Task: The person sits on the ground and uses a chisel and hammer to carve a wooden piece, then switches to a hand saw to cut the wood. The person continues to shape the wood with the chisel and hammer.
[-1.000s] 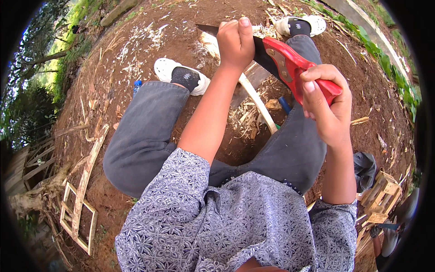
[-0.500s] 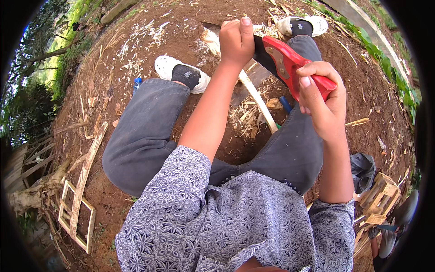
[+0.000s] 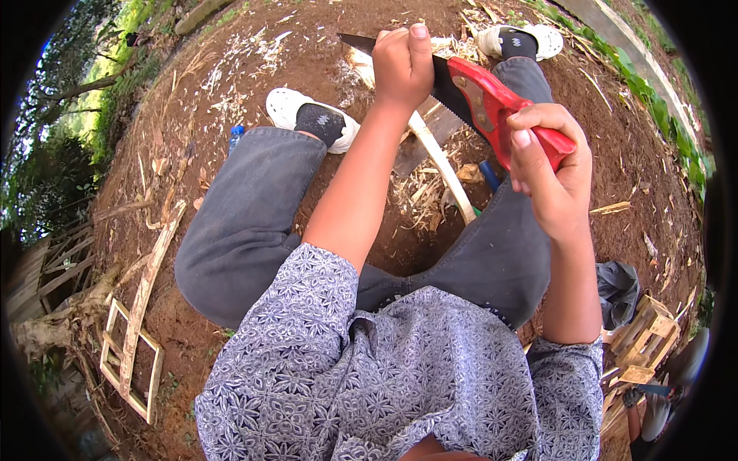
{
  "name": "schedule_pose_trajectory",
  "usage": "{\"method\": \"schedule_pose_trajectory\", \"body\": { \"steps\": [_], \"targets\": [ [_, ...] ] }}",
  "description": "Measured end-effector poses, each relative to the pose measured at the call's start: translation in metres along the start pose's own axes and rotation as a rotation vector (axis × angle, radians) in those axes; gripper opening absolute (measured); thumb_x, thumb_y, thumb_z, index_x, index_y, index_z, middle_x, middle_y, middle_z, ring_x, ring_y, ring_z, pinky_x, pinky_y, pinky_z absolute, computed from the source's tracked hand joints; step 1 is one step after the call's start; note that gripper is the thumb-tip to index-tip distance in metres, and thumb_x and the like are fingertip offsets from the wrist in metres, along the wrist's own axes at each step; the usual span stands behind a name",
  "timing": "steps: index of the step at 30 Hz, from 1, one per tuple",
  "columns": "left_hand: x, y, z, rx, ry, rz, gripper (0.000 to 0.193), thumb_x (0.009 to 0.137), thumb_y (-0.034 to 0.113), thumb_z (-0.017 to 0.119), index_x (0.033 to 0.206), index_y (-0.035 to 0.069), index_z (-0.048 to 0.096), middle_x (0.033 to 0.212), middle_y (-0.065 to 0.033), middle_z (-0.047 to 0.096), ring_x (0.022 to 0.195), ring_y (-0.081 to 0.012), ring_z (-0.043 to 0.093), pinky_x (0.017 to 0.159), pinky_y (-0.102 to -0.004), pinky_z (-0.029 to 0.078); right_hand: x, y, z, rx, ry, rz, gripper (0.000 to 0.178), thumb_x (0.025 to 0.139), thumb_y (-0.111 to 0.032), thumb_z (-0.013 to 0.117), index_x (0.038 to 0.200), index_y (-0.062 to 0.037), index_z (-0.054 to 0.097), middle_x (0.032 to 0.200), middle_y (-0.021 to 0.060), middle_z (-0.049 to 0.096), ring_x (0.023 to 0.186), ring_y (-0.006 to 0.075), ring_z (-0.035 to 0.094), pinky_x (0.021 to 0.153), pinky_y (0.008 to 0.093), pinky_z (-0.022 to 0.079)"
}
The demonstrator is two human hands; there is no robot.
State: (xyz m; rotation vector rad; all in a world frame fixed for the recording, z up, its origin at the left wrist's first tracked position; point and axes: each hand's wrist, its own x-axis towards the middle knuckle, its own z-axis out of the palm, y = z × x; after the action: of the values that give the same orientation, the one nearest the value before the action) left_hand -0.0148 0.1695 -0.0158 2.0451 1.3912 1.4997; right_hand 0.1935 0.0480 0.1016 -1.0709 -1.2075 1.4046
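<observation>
A handsaw with a red handle (image 3: 483, 94) and a dark toothed blade (image 3: 453, 94) is held up in front of me, slanting from upper left to lower right. My right hand (image 3: 550, 165) is wrapped around the rear of the handle, with the thumb on the near side. Closed over the blade toward its front end is my left hand (image 3: 403, 67), its thumb pointing up; the blade's tip shows beyond the fist. Below the saw, a pale peeled stick (image 3: 440, 161) stretches toward my right thigh. Its upper stretch is partly hidden by my left hand and forearm.
Wood shavings (image 3: 419, 196) cover the soil between my legs, beside a blue cylindrical object (image 3: 490, 175). A blue-capped bottle (image 3: 236, 137) stands by my left knee. At left lies a wooden frame (image 3: 154, 384) under a plank (image 3: 150, 288); at right, a wooden crate-like piece (image 3: 649, 330) near another person.
The saw and both hands are almost where they were, still gripped the same way. The whole view has shifted slightly.
</observation>
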Motion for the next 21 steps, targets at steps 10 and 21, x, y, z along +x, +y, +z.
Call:
{"method": "schedule_pose_trajectory", "body": {
  "steps": [10,21],
  "targets": [
    [0.001,-0.003,0.005,0.015,-0.004,0.021,0.061,0.110,0.035,0.030,0.061,0.004,0.047,0.055,-0.0119,0.046,0.054,-0.0333,0.048,0.062,-0.0415,0.038,0.001,0.004,-0.001,0.046,0.008,-0.007,0.011,0.100,-0.008,0.062,0.109,-0.0047,0.068,0.104,0.0033,0.066,0.063,0.0023,0.052,0.054,0.0188,0.040],
    [-0.004,0.006,0.001,0.028,0.003,0.001,0.061,0.110,0.035,0.030,0.060,0.003,0.048,0.055,-0.0124,0.045,0.055,-0.0359,0.048,0.061,-0.0429,0.038,-0.007,-0.002,-0.004,0.006,0.013,0.000,0.011,0.100,-0.008,0.063,0.109,-0.0042,0.068,0.105,0.0035,0.064,0.064,0.0026,0.053,0.053,0.0193,0.041]
  ]
}}
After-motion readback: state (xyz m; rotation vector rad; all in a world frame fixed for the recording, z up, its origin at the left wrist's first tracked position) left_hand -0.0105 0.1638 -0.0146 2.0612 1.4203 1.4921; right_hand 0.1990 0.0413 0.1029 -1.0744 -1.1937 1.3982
